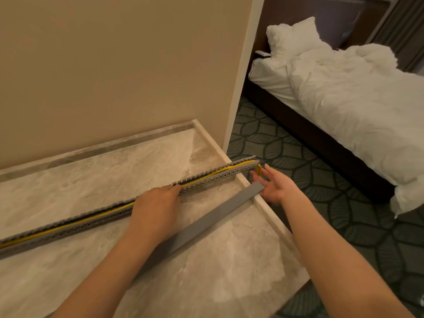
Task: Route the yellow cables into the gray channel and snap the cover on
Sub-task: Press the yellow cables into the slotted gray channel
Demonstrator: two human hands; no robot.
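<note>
**Cables in channel, cover still off**

Far left: beige wall [114, 65] runs along the far edge of a marble counter [68, 180]. Gray channel [68, 222], slotted sides, lies diagonally on the counter from the near-left frame edge up to the right counter edge, its right end poking just past that edge. Yellow cables [46, 235] sit inside it along the whole visible length; top is open, no cover on it.

Mid: left hand [156, 207] rests palm-down on the channel approx halfway along, fingers flat over the top & pressing on it, not wrapped round anything. Just right & nearer: gray cover [206, 221], a flat strip, lies on the counter at a steeper angle than the channel, apart from it, far end reaching the right counter edge; its near end passes under the left forearm.

Right: cables loop out of the channel's right end. Right hand [277, 187] is off the counter edge, open, fingers spread, fingertips touching or just beside that yellow loop & the cover's far end; can't tell if it grips either.

Far right: patterned dark carpet [344, 214], bed [344, 99] w/ rumpled white bedding & pillow
</note>
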